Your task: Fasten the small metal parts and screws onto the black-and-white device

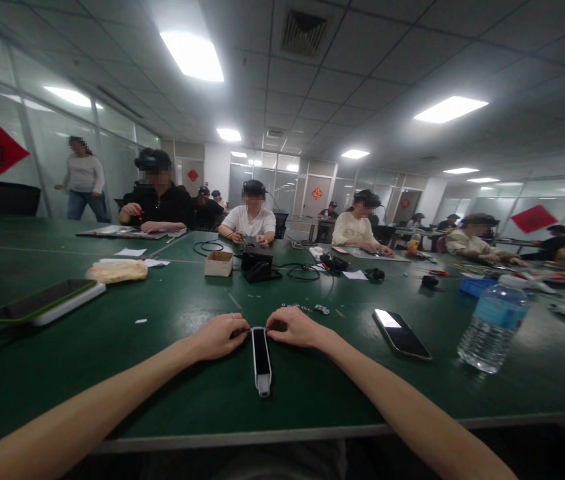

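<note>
A slim black-and-white remote-like device [261, 360] lies lengthwise on the green table [172, 400] in front of me. My left hand [221, 335] rests at its far end on the left side, fingers curled and pinching at that end. From the right, my right hand [294, 327] meets the same end, its fingers curled too. Both hands touch the device's far tip. What the fingertips hold there, if anything, is too small to make out. A few tiny parts [312, 309] lie just beyond my right hand.
A black phone [401, 334] and a water bottle [493, 323] lie to the right. On the left sit a phone on a white pad [42, 302] and a bagged item [117, 270]. A cardboard box [219, 263], a black unit with cables [258, 265] and several seated people are farther back.
</note>
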The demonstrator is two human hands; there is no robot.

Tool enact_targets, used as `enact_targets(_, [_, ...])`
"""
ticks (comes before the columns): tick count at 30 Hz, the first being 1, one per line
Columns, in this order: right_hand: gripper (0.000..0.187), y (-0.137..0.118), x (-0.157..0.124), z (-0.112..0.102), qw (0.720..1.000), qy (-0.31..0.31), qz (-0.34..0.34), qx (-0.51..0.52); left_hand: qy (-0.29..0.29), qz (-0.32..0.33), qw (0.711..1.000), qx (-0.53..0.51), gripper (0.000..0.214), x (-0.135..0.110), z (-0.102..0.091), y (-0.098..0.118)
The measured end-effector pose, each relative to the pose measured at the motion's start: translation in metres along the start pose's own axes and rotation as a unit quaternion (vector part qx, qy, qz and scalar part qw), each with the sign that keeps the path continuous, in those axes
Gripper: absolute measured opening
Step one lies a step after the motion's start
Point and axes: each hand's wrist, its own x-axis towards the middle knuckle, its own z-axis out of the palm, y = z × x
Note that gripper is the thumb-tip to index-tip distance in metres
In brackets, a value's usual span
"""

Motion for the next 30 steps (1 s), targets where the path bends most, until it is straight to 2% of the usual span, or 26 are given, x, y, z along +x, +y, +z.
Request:
enact_targets(10, [0.018, -0.0049, -0.0006, -0.0024, 1.000, -0.013, 0.021, 0.011, 0.004, 0.000, 1.000, -0.008, 0.024, -0.0001, -0.0002, 0.0000])
enact_targets(20, [0.015, -0.0009, 0.0003, 0.0034, 1.000, 0.004, 0.012, 0.010, -0.002, 0.000, 1.000, 0.001, 0.024, 0.0003, -0.0007, 0.0003])
enact_targets(30, [0.014, -0.0027, 0.0003, 0.0022, 1.000, -0.005, 0.023, 0.019, 0.002, -0.003, 1.000, -0.010, 0.023, -0.0003, -0.0002, 0.0003])
